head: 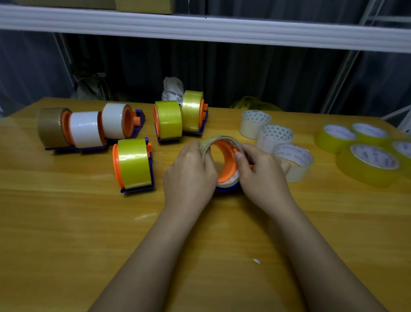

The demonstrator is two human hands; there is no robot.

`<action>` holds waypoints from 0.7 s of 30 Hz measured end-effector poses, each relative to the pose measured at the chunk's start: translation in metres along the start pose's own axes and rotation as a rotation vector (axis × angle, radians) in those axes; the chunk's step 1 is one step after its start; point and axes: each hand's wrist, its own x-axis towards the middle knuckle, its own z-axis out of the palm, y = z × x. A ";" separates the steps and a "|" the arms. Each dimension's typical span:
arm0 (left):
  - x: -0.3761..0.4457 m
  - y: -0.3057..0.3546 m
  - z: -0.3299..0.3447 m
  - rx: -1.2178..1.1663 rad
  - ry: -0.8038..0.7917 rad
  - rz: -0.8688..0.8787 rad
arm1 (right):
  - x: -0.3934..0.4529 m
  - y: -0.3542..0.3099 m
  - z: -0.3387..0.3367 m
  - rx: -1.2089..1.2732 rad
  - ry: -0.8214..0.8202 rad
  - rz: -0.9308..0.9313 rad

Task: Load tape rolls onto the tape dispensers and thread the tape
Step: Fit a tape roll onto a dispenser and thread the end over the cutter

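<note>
At the table's middle, both hands grip one tape dispenser [226, 162] with an orange hub and a blue base. A pale clear tape roll [219, 140] sits around that hub. My left hand [188, 174] wraps the roll's left side, fingers on its top rim. My right hand [260, 173] holds the right side, thumb pressed on the orange hub. A loaded dispenser with yellow tape [133, 163] stands just left of my hands. Several more loaded dispensers stand behind it: brown [49, 128], white [85, 129], white [117, 120], yellow [169, 120] and yellow [192, 111].
Three loose whitish rolls [275, 137] lie right of my hands, the nearest touching my right hand's back. Several loose yellow rolls [371, 161] lie at the table's right edge. A white shelf rail [213, 30] runs overhead. A crumpled white bag [172, 87] sits behind the wooden table [81, 229].
</note>
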 end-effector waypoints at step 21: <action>-0.003 0.000 0.004 0.013 0.086 0.063 | -0.001 0.006 0.007 0.454 0.081 0.052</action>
